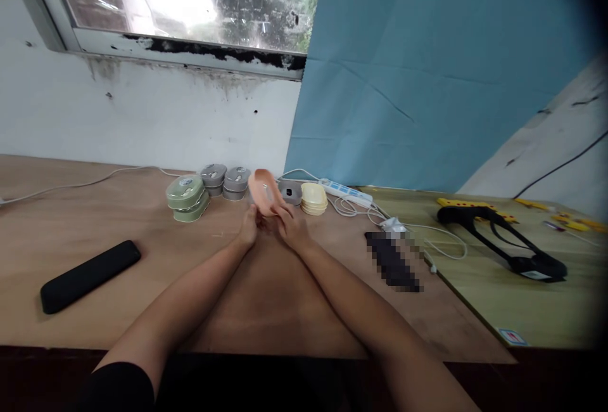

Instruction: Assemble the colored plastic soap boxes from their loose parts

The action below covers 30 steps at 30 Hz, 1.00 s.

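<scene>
Pink case (264,191) stands tilted over the table (142,228), held at its lower end by left hand (249,227) and right hand (289,225), each grip closed on it. Left of the case lie two stacked green cases (186,198) and two grey cases (225,181); right of it, one yellow case (313,198).

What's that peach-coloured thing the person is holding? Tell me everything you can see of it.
The peach-coloured case is a small rounded oval, smooth and matte like plastic. It is lifted off the wooden table and tilted, its broad face toward the camera. The left hand and the right hand both hold its lower edge. Behind it lie similar grey cases and a yellow case. Finer detail is too small to tell.
</scene>
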Motion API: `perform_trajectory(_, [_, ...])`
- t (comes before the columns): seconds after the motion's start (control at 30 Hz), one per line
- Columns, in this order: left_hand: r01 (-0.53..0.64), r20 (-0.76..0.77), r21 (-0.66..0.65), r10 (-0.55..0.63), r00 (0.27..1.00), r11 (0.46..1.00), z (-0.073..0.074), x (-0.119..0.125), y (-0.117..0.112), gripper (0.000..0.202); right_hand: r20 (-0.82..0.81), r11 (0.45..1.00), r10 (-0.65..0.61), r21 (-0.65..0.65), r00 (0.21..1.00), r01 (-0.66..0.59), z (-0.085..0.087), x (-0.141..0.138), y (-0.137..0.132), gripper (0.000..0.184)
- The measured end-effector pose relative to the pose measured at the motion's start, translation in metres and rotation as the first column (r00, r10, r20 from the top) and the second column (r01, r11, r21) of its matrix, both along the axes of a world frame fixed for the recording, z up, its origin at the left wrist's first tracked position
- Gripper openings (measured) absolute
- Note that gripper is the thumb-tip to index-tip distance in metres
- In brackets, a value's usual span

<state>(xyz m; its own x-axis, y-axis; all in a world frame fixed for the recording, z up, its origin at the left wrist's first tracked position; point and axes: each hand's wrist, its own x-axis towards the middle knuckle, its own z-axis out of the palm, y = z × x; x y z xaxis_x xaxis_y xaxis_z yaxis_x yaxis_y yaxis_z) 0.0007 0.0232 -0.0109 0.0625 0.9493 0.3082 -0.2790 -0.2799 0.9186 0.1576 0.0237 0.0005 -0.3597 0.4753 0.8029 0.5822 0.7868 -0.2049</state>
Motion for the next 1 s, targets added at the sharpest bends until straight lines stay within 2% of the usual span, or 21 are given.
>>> perform_trajectory(0.13, [0.06, -0.032, -0.036, -0.061, 0.998, 0.998, 0.0, 0.001, -0.003, 0.084, -0.107, 0.983, -0.171, 0.054, 0.979, 0.178, 0.001, 0.016, 0.013, 0.039])
perform_trajectory(0.3, [0.044, -0.058, -0.055, -0.047, 0.997, 0.998, 0.003, 0.005, -0.004, 0.082, -0.142, 0.959, -0.271, 0.047, 0.952, 0.28, 0.002, 0.034, 0.026, 0.038])
perform_trajectory(0.53, [0.047, -0.105, -0.078, -0.055, 0.993, 0.996, 0.006, 0.006, -0.006, 0.074, -0.155, 0.959, -0.278, 0.001, 0.948, 0.282, 0.004, 0.038, 0.033, 0.037])
perform_trajectory(0.73, [0.045, -0.098, -0.111, -0.056, 0.994, 0.993, 0.01, 0.006, -0.007, 0.077, -0.07, 0.95, -0.307, 0.034, 0.949, 0.31, 0.001, 0.036, 0.039, 0.04])
perform_trajectory(1.0, [0.075, -0.083, -0.12, -0.085, 0.993, 0.99, 0.009, 0.007, -0.007, 0.076, -0.026, 0.906, -0.421, 0.046, 0.907, 0.422, 0.003, 0.033, 0.044, 0.038])
